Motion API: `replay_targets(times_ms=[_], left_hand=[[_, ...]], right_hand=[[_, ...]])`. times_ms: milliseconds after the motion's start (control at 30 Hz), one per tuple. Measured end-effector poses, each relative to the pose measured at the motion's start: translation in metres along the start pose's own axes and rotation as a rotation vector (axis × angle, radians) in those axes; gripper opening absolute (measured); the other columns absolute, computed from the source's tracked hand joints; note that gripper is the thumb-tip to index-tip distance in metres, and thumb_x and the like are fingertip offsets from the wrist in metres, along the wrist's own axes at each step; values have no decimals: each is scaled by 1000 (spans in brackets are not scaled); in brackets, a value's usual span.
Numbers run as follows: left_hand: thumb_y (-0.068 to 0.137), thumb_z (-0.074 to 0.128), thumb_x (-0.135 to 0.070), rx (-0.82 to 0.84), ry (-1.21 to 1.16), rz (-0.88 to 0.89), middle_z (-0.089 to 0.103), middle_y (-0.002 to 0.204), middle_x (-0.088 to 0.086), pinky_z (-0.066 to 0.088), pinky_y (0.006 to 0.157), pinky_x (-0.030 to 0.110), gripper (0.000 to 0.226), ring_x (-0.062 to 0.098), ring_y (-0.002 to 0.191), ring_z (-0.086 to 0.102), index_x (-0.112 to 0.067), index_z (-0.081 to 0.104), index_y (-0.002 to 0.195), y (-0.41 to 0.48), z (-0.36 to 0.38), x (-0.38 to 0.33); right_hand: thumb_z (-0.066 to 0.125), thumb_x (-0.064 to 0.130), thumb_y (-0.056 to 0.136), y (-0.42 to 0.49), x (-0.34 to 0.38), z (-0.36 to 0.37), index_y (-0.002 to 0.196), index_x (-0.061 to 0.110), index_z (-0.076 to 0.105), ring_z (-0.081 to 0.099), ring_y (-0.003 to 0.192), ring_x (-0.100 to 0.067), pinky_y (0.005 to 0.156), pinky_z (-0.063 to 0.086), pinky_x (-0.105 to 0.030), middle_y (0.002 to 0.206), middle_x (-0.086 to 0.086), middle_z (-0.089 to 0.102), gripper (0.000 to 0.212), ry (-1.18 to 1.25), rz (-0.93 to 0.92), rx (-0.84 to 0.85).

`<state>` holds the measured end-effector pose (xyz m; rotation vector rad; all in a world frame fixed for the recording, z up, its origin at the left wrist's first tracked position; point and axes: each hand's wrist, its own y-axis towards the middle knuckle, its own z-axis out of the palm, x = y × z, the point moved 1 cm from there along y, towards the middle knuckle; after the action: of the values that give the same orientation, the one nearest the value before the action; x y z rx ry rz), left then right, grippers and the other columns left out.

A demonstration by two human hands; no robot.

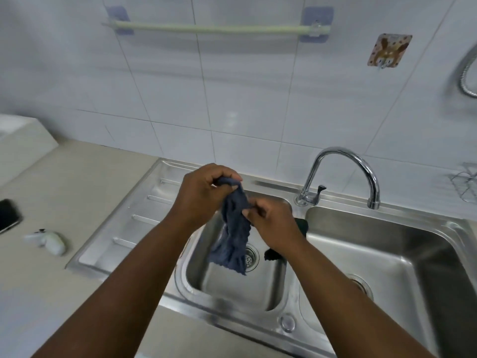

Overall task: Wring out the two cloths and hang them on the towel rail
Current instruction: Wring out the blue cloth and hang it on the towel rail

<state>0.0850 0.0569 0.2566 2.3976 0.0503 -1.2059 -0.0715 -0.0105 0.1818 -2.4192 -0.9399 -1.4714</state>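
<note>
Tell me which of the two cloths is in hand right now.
The blue-grey cloth, pinched by both the left hand and right hand above the small basin. The dark cloth lies draped over the divider, untouched.

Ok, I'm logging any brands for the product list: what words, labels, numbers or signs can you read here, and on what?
None can be read.
Wall hook sticker: a brown picture, no legible text.
Phone: screen dark, no marking visible.
Faucet, sink, blue cloth: no lettering visible.
</note>
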Motion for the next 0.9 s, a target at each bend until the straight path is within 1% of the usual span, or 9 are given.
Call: replay_targets(times_ms=[100,167,233,367,467,600,700,767,900], left_hand=[[78,76,-7,-92,-17,-105,71,82,-2,56,73,28,17,13,80,66,-23,72,80,-5,-3,3],[78,77,-11,-125,-33,-172,71,75,-4,58,71,34,20,14,74,67,-29,69,75,-7,-2,4],[76,79,-12,-148,-65,-211,70,71,1,57,68,37,16,15,67,65,-22,68,73,-7,1,6],[75,80,-17,10,-21,-244,68,72,15,56,63,37,21,27,66,65,-2,66,74,-3,-3,12],[76,79,-18,74,-16,-251,67,67,4,50,53,19,17,8,57,58,-4,68,74,6,-8,18],[80,76,-10,-1,-137,-298,62,65,1,49,46,20,15,7,52,55,-7,64,70,20,-7,29],[83,73,-9,-75,-300,-399,65,65,-3,55,50,23,14,9,58,66,-7,63,73,31,-21,48],[82,73,-10,-16,-339,-455,68,67,-4,57,54,24,14,13,64,70,-9,62,74,32,-32,64],[85,72,-10,160,-160,-520,67,81,11,58,69,31,11,28,82,67,-4,62,85,29,-39,94]], right_hand=[[57,26,96,-10,-11,1,88,33,59,62,67,-6,62,52,-23,70,9,65,11,12,19,-19],[53,29,97,-18,-14,0,82,38,52,59,65,0,57,42,-11,63,14,59,18,-55,-52,-105],[48,30,99,-26,-16,-4,82,38,49,57,72,2,60,39,-8,65,18,55,19,-108,-104,-254],[40,34,98,-33,-25,-22,85,33,48,55,74,-15,64,43,-28,78,5,58,15,-101,-100,-421],[48,48,91,-30,-30,-40,80,36,49,56,65,-5,56,39,-15,71,14,59,16,-83,-102,-275],[63,64,74,-23,-41,-52,77,32,53,53,57,-2,52,39,-16,62,13,57,33,-361,-61,121],[73,46,77,-25,-56,-61,68,34,54,50,53,0,52,36,-15,60,15,56,24,-235,116,217],[74,32,80,-25,-60,-70,64,34,58,50,53,2,53,39,-14,59,17,57,23,-110,185,220],[73,13,83,-6,-49,-81,70,19,72,57,58,-6,57,47,-28,61,9,61,14,-257,278,232]])
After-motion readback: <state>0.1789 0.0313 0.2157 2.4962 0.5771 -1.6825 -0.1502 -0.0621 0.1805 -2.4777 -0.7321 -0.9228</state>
